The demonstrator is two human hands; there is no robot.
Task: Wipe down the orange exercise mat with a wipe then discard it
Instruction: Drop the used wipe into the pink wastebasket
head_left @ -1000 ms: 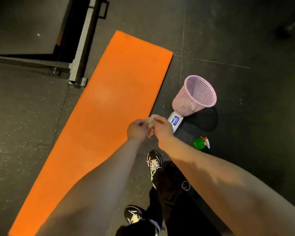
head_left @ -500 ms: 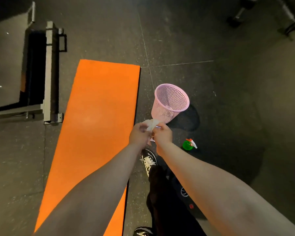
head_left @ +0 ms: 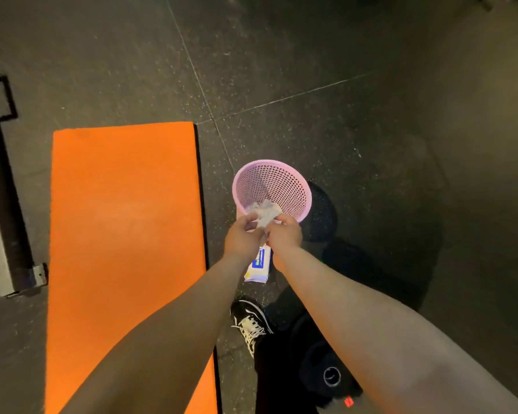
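mat (head_left: pixel 126 234) left of basket (head_left: pixel 293 180)

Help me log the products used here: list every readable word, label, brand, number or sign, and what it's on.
Wipes pack: blue label with white lettering, too blurred to read.
Black clothing: white ring logo and a red mark, no letters legible.
Orange mat, pink basket: no text.

White wipe (head_left: pixel 265 212) above pink basket (head_left: pixel 281 180)

Bare forearms (head_left: pixel 168 333), black trousers (head_left: pixel 284 369) with small white ring logo (head_left: pixel 331 376) and red tag (head_left: pixel 348 401), black sneaker (head_left: pixel 250 322) with white laces.
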